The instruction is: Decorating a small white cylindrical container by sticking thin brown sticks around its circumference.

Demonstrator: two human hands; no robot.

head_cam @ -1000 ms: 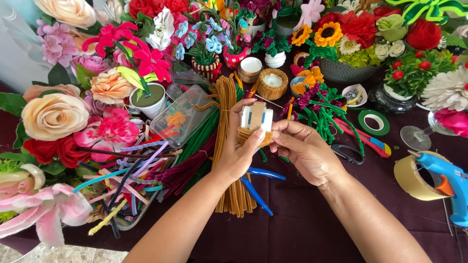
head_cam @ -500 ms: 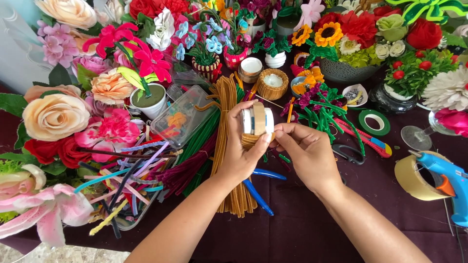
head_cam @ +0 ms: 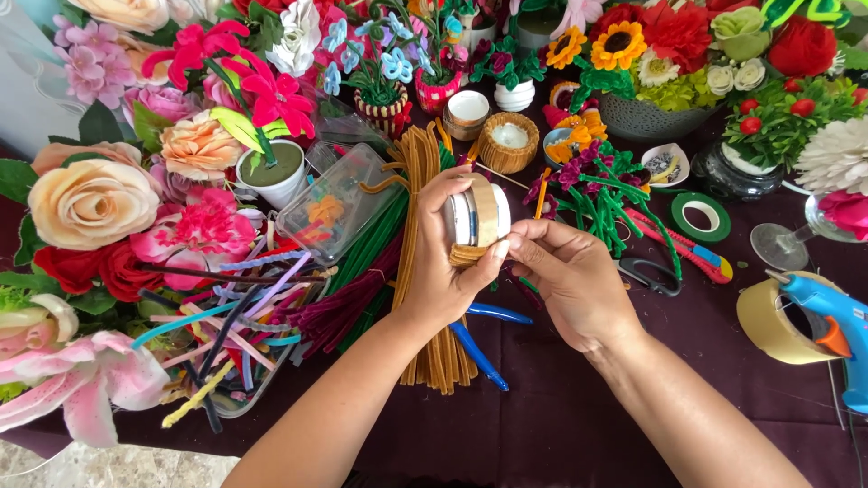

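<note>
Both hands [head_cam: 515, 262] unmoved; white roll [head_cam: 475, 217] now turned edge-on, brown strip across.

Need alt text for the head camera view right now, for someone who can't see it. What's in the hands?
The left hand holds a small white round container wrapped with a tan strip, while the right hand pinches the strip's lower end. Below lie a bundle of tan pipe cleaners and blue-handled pliers on a dark tablecloth, ringed by artificial flowers.
</note>
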